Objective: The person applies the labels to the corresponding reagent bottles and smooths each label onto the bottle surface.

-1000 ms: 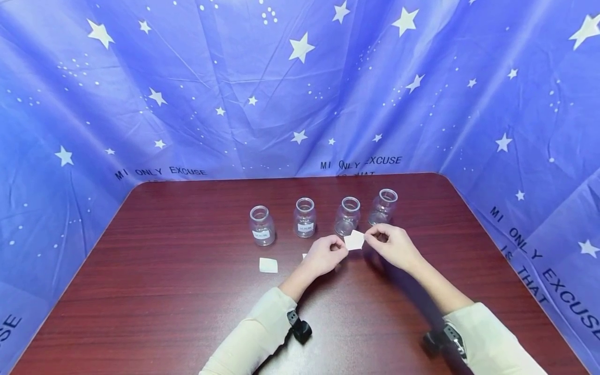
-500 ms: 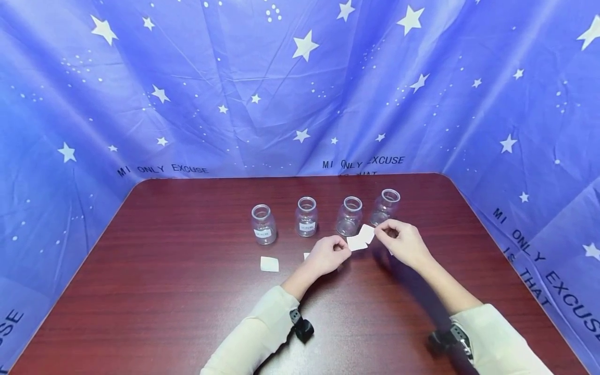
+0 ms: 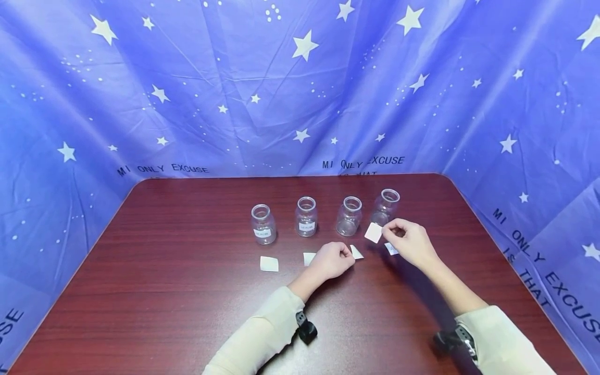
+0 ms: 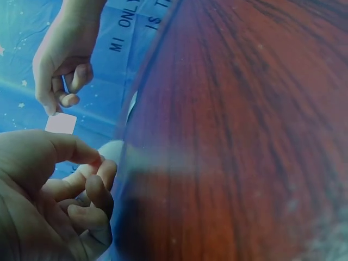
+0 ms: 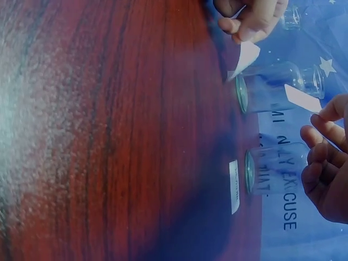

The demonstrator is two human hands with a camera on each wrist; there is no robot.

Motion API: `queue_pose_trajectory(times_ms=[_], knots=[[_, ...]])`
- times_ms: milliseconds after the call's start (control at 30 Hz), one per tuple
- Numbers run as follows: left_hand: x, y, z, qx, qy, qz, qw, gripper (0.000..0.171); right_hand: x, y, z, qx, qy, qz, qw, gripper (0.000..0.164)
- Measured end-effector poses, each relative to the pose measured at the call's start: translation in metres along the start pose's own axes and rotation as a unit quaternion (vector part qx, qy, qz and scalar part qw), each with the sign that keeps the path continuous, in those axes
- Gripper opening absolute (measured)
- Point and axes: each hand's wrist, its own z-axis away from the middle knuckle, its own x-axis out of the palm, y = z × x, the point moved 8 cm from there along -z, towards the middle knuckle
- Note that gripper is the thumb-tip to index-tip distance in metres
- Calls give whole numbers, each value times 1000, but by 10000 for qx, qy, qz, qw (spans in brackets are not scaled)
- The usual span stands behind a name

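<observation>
My right hand [image 3: 412, 244] pinches a blank-faced white label [image 3: 373, 233] by its edge, held up in front of the two right-hand glass jars. Lower and to the left, my left hand [image 3: 334, 260] pinches a curled piece of white backing paper [image 3: 357, 252] just over the table. The right wrist view shows this backing paper [image 5: 247, 57] bent at its lower end, apart from the label [image 5: 303, 99]. Behind the hands stand a third jar [image 3: 349, 216] and a fourth jar [image 3: 384, 208], both with no label visible on the front.
Two jars at the left, the first [image 3: 263, 224] and the second [image 3: 307, 216], carry printed labels. Flat white papers [image 3: 269, 264] lie before them, one partly behind my left hand. A printed label [image 3: 391, 249] lies beside my right hand on the brown table [image 3: 164, 271].
The two white pieces, overlapping before, have come apart. My right hand has moved slightly right with the label, while my left hand has lowered toward the table with the backing paper.
</observation>
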Motion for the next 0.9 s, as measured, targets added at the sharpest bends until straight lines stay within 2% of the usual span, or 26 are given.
queue_pose_trajectory(times_ms=[167,300,467,667,900], knots=[[1,-1,1,-74,26,-455,9989,8,2,-3,0,-60,-43,17,10000,8],[1,-4,2,-231,63,-616,9978,9,4,-6,1,-78,-96,2,9999,8],[-1,-6,3,-355,119,-659,9971,9,10,-6,1,-41,-279,-75,9996,9],[0,-8,3,-451,106,-679,9966,17,14,-7,2,-52,-327,-68,9994,9],[-7,-5,3,-280,217,-516,9980,13,17,-12,3,-107,-323,-102,9994,8]])
